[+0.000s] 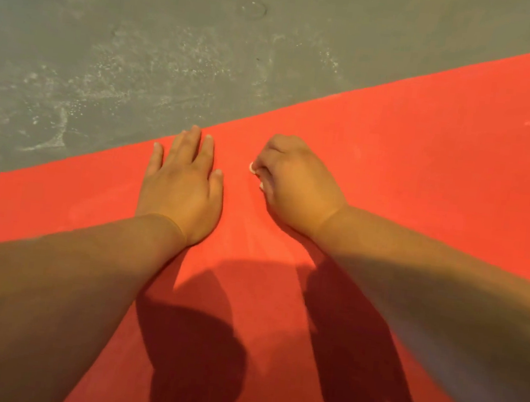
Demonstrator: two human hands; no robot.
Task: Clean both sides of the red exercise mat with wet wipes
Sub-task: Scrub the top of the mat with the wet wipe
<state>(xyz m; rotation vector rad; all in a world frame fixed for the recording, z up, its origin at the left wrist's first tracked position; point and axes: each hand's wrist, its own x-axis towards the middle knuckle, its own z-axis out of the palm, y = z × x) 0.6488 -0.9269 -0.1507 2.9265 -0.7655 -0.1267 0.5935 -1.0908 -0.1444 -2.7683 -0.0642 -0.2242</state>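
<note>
At the left, the grey floor [109, 51] is being seen scuffed with pale marks. The mat [425, 169] is being carried on it, with its far edge slanting from the lower left up to the upper right; that slant is being taken as the long axis. The left hand [182, 188] is being pressed flat on the mat, fingers straight and slightly spread, holding nothing, with its fingertips just short of the far edge. It is judged to be pinning the mat against sliding. Just beside it to the right, and apart from it, the right hand [295, 184] is being held knuckles-up on the mat with its fingers curled under. A bit of white is being shown at the fingertips and is judged to be a bunched wipe [253, 167] being gripped, though most of it is hidden and nails cannot be ruled out. Further right, the greater run of the mat is being seen stretching toward the upper right. The right hand is therefore the nearer one to it, and the next stroke is judged to be called for along the long axis, away from the bracing hand.
</note>
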